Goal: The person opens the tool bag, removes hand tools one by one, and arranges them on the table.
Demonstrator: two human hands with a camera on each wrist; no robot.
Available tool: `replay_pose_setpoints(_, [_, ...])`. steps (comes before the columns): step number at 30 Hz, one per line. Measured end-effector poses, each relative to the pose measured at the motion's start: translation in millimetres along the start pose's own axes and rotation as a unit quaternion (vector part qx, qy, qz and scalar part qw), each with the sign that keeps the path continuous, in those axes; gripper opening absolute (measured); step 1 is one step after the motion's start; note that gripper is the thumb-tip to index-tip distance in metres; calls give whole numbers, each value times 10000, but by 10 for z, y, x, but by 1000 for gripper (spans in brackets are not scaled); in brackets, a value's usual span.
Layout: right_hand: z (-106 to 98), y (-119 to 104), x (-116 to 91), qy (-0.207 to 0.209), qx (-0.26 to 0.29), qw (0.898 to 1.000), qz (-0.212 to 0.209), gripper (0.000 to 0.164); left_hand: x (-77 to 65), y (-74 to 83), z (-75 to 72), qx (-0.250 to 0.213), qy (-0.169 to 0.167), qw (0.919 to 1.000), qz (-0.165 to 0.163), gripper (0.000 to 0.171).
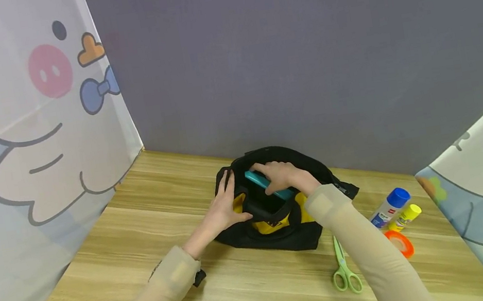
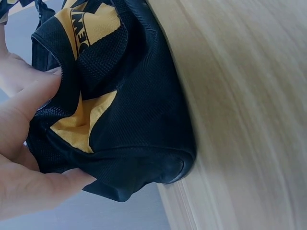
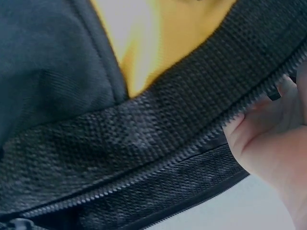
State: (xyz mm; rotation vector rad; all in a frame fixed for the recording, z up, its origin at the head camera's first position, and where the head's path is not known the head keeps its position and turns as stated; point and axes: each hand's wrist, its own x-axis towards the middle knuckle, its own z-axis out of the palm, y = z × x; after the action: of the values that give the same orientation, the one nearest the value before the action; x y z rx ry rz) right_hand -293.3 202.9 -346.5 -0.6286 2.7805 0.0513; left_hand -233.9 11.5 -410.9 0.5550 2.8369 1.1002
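Observation:
A black and yellow zippered tool bag (image 1: 279,242) stands on the wooden table with its mouth open. My left hand (image 1: 222,212) holds the bag's left end; in the left wrist view its thumb (image 2: 41,91) lies at the zipper edge and a finger touches the side. Inside the mouth, my right hand (image 1: 280,175) grips a flat teal object (image 1: 257,179), its thumb on the near side. The lower part of this object is hidden in the bag, and its exact kind cannot be told. In the right wrist view the bag's rim (image 3: 158,124) covers part of the right hand (image 3: 273,134).
To the right lie green scissors (image 1: 345,274), a roll of orange tape (image 1: 399,244), a blue-capped white tube (image 1: 390,206) and a yellow glue stick (image 1: 404,217). A grey panel (image 1: 302,58) rises behind the bag. A black strap end (image 1: 199,277) shows beside the left sleeve.

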Motion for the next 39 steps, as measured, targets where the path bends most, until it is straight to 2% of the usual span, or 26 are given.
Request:
replay_pose_setpoints(5, [-59, -26, -44, 134, 1, 9998, -115, 73, 12, 9, 18, 93, 9, 9999, -60, 118])
replay_pose_setpoints(18, [-254, -105, -143, 393, -152, 9985, -339, 73, 21, 3, 23, -51, 17, 10000, -13, 118])
replay_pose_setpoints(33, [-406, -209, -252, 362, -401, 9974, -482, 70, -14, -2, 7, -254, -12, 9997, -19, 115])
replay_pose_setpoints(39, [-459, -248, -322, 377, -376, 9974, -481, 72, 4, 10, 1, -91, 14, 9999, -103, 117])
